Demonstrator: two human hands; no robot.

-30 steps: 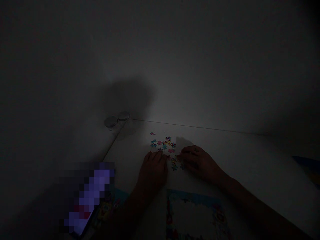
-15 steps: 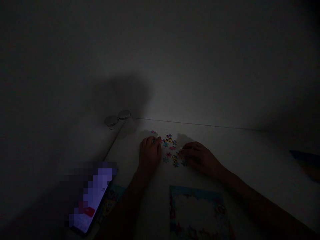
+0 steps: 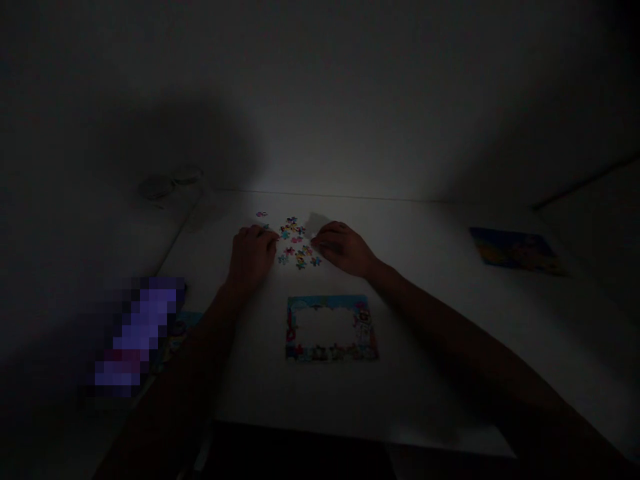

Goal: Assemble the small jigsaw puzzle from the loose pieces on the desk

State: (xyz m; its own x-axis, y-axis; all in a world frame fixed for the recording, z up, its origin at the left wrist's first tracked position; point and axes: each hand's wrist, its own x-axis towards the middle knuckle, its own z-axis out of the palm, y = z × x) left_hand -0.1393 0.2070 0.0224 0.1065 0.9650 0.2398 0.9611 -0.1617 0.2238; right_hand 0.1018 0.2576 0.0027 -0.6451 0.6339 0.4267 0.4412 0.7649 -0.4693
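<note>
Over a white tabletop [image 3: 440, 320], your left hand [image 3: 251, 257] and right hand [image 3: 343, 249] curl half-closed at either side of a scatter of small multicoloured jigsaw pieces [image 3: 295, 243]; too dark to tell if either grips one. A blue-bordered cardboard puzzle frame [image 3: 330, 301] with a blank white centre lies nearer you.

Seemingly a home: jigsaw pieces [image 3: 295, 240] on a white table [image 3: 260, 393], dimly lit.
</note>
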